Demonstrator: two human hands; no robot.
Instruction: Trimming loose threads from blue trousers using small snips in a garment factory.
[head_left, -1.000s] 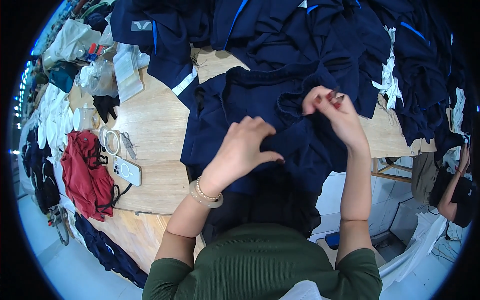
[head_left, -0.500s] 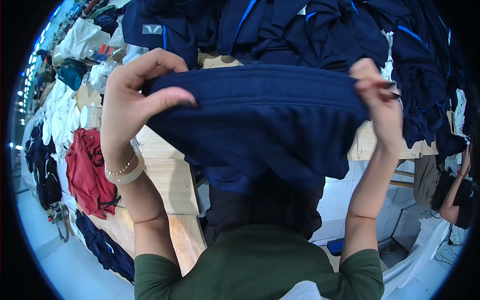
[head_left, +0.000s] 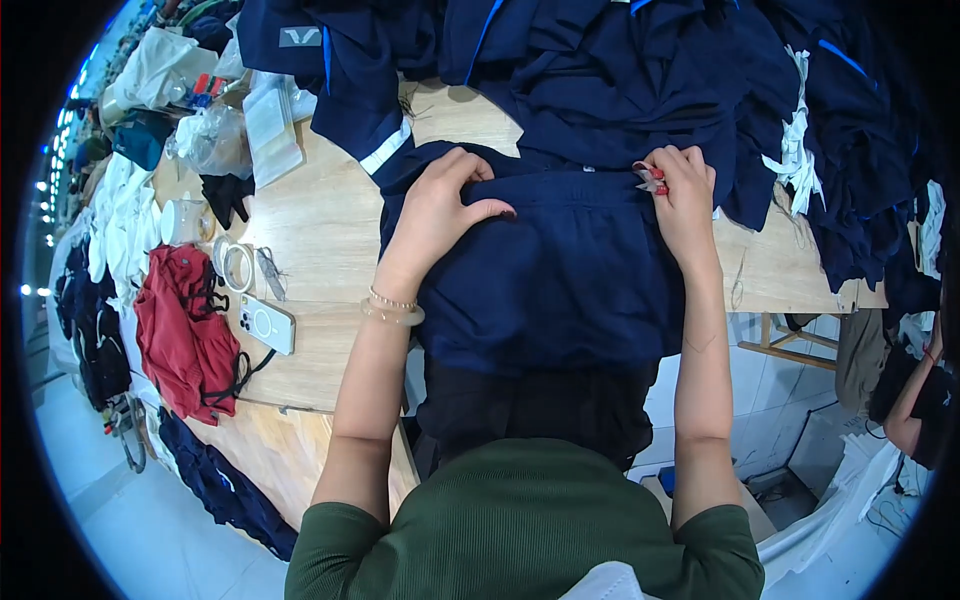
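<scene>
A navy garment [head_left: 560, 270] with a wide stitched waistband lies over the table's near edge and hangs down in front of me. My left hand [head_left: 450, 195] grips the left part of the waistband, thumb on the near face and fingers curled over the top edge. At the right end, my right hand [head_left: 680, 185] is closed on the same waistband. Small pointed metal tips, apparently thread snips [head_left: 648, 182], stick out from the right fingers. The garment's lower part falls over my lap.
Navy garments with blue piping [head_left: 630, 90] are heaped along the far side. On the left of the wooden table [head_left: 320, 250] are a phone [head_left: 267, 325], tape rolls [head_left: 238, 268], a red garment [head_left: 185, 330] and plastic bags [head_left: 215, 140]. Another person's arm [head_left: 915, 390] shows far right.
Both hands have come down and closer together, bringing the waistband from a raised, stretched position down to the table. The phone and tape rolls are now uncovered.
</scene>
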